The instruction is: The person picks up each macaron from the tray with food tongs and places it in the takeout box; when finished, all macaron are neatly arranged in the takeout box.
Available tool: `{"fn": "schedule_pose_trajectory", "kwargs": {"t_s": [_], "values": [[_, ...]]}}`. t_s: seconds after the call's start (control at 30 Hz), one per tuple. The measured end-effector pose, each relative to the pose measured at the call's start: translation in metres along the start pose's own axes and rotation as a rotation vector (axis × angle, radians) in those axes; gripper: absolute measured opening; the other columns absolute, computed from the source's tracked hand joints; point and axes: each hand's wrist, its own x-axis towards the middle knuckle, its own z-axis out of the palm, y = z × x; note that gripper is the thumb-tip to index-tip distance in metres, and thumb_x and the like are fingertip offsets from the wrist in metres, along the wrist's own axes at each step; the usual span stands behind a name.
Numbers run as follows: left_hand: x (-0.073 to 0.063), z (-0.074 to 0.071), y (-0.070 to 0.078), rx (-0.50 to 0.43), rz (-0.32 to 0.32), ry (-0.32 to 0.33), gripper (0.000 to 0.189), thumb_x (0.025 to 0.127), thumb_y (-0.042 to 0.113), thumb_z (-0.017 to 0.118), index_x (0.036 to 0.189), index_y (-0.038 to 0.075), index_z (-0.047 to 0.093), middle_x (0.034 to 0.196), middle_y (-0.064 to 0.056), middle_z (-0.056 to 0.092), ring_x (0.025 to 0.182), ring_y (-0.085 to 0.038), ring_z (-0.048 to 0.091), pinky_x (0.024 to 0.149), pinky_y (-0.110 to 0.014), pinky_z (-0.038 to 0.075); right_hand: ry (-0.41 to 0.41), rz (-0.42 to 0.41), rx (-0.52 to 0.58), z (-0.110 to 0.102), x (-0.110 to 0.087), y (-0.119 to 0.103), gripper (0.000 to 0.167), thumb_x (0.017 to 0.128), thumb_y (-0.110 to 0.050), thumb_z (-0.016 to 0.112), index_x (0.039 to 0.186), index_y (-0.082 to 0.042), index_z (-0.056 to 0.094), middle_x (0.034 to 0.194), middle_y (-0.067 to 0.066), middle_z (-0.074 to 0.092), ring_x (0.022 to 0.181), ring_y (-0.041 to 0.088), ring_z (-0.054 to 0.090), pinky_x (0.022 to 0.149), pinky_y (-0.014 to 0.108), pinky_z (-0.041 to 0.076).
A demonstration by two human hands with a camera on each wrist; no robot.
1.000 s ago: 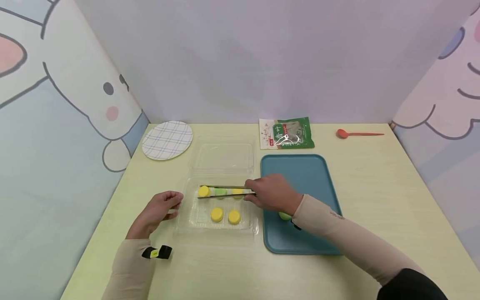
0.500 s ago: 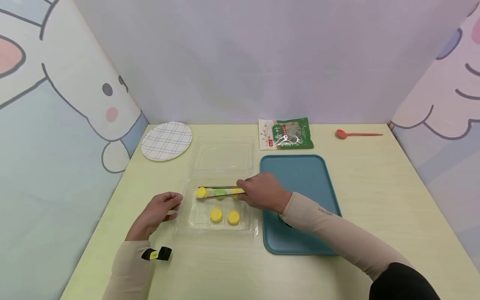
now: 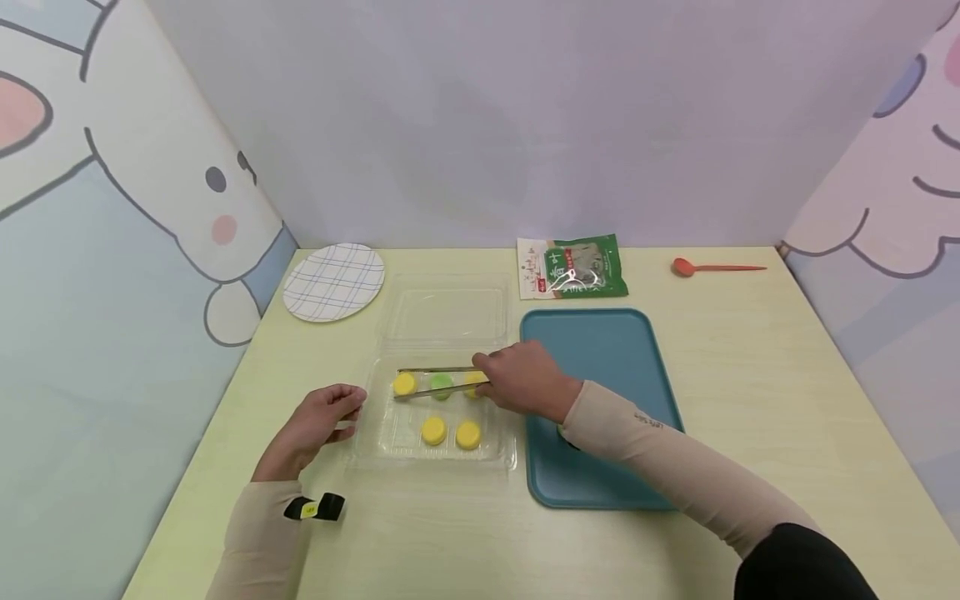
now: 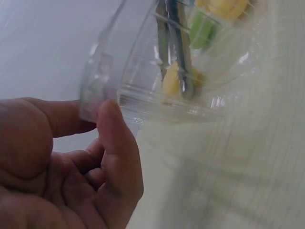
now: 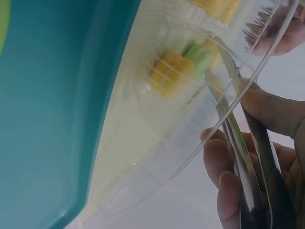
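Observation:
My left hand [image 3: 318,421] pinches the left rim of a clear plastic clamshell box [image 3: 431,462], seen closely in the left wrist view. The box's lid [image 3: 448,310] lies open behind it. Metal tongs [image 3: 438,369] are gripped in my right hand [image 3: 528,383] and reach leftward over the box. Their tips stand on either side of a round yellow piece [image 3: 405,383] with ridged sides, at the back left. A green piece [image 3: 442,385] and another yellow one [image 3: 472,382] share that back row. Two more yellow pieces [image 3: 433,431] sit in front.
A blue tray [image 3: 600,492] stands right of the box, with a green piece [image 3: 561,431] mostly hidden by my right sleeve. Farther back are a checked plate [image 3: 334,283], a green-and-white packet [image 3: 572,267] and a red spoon [image 3: 716,267].
My right hand has shifted left with the tongs, and their tips have spread slightly apart around the back-left yellow piece. My left hand stays at the box rim.

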Motion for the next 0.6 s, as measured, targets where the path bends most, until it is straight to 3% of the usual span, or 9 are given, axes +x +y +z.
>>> {"fn": "schedule_pose_trajectory", "kwargs": {"t_s": [0.3, 0.6], "values": [[-0.001, 0.001, 0.001, 0.006, 0.000, 0.005, 0.036, 0.108, 0.024, 0.051, 0.126, -0.007, 0.054, 0.099, -0.012, 0.056, 0.087, -0.017, 0.054, 0.070, -0.025, 0.054, -0.028, 0.042, 0.046, 0.000, -0.007, 0.002, 0.033, 0.088, -0.042, 0.078, 0.089, -0.014, 0.060, 0.054, -0.007, 0.045, 0.045, 0.011, 0.046, 0.038, 0.030, 0.028], [-0.002, 0.001, 0.002, 0.006, -0.005, 0.007, 0.035, 0.107, 0.023, 0.051, 0.125, -0.007, 0.054, 0.098, -0.011, 0.056, 0.086, -0.017, 0.053, 0.069, -0.025, 0.054, 0.038, 0.050, 0.139, 0.003, -0.025, 0.007, 0.032, 0.086, -0.040, 0.080, 0.098, -0.013, 0.066, 0.063, -0.006, 0.059, 0.047, 0.011, 0.048, 0.039, 0.028, 0.029]]}}
